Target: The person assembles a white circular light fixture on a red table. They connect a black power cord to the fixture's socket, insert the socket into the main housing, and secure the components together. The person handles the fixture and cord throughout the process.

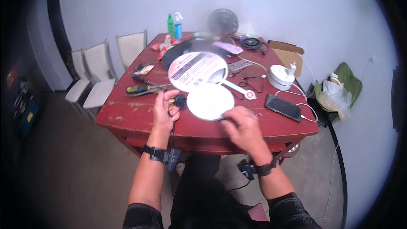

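Note:
My left hand [166, 109] is closed around a small black object [180, 100] with a yellow part, too small to name; a dark cable hangs below that hand. Just to its right, a round white disc [210, 101] lies near the table's front edge. My right hand [242, 126] has its fingertips at the disc's lower right rim; whether they grip it I cannot tell. Behind the disc lies a printed plastic hand fan [194, 70] with a white handle. A screwdriver with a black and yellow handle [137, 89] and pliers [140, 94] lie left of the fan.
On the red wooden table [127, 114] are a smartphone [283, 107], a round white power strip [281, 78], thin black cables [251, 84] and two spray bottles [178, 27]. An electric fan [223, 22] stands at the back. White chairs [98, 79] are at left, a cardboard box [286, 54] at right.

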The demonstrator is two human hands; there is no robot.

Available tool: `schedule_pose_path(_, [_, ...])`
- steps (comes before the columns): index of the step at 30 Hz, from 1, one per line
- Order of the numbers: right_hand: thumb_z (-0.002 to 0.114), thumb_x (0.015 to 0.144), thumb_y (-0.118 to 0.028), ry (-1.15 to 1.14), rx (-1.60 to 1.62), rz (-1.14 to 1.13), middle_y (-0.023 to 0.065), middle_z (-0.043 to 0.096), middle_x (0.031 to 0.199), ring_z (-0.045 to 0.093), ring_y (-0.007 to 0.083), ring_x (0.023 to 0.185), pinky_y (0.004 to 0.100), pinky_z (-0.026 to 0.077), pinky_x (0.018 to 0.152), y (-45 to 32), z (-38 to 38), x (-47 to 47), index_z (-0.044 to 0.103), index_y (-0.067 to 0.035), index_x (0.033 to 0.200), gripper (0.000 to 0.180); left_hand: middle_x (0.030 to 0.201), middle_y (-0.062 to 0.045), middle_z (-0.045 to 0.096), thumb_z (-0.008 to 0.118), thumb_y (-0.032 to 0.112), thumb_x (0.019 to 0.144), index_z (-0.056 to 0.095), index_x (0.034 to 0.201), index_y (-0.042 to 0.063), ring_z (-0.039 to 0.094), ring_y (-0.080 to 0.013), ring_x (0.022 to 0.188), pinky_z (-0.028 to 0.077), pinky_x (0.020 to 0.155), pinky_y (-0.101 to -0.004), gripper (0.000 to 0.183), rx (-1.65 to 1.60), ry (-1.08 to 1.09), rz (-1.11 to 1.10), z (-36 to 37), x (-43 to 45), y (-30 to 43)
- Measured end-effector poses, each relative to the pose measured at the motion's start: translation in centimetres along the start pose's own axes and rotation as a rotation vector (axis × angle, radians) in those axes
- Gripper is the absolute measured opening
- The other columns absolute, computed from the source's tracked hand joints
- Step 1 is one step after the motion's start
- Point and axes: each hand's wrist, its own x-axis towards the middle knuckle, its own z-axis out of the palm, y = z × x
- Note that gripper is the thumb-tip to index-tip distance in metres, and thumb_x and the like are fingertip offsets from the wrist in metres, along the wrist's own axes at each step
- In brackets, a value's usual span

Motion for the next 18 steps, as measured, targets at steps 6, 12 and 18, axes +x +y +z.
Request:
schedule_pose_path(6, [0.071, 0.079, -0.006, -0.114, 0.042, 0.044, 0.0243, 0.061, 0.12, 0.059, 0.0432, 0.11, 0.0467, 0.048, 0.097, -1.6, 6.1, 3.7, 0.063, -0.007, 0.124, 0.046, 0.071, 0.0, 0.052, 0.032, 0.051, 0.106, 0.06, 0.119, 0.002, 0.039, -0.0078, 0.047, 0.029, 0.037, -0.0235, 0.059, 0.008, -0.055, 0.006, 0.5, 0.4, -0.4])
schedule_pose_path(12, [0.067, 0.082, -0.007, -0.32, -0.098, 0.131, 0.0279, 0.054, 0.127, 0.058, 0.0488, 0.108, 0.0511, 0.046, 0.097, -2.0, 9.7, 6.6, 0.055, -0.018, 0.137, 0.057, 0.077, 0.0, 0.056, 0.029, 0.052, 0.106, 0.056, 0.123, 0.002, 0.04, -0.0067, 0.046, 0.028, 0.035, -0.0223, 0.06, -0.02, -0.093, 0.012, 0.1, 0.3, -0.3])
schedule_pose_path(18, [0.066, 0.084, -0.012, -0.386, -0.022, 0.058, 0.0234, 0.064, 0.109, 0.065, 0.0425, 0.097, 0.0493, 0.053, 0.085, -1.3, 10.0, 7.2, 0.064, -0.011, 0.123, 0.04, 0.089, 0.0, 0.059, 0.031, 0.054, 0.106, 0.049, 0.134, 0.003, 0.04, -0.005, 0.05, 0.03, 0.038, -0.0203, 0.062, 0.015, -0.15, -0.011, -0.4, 0.3, -0.7])
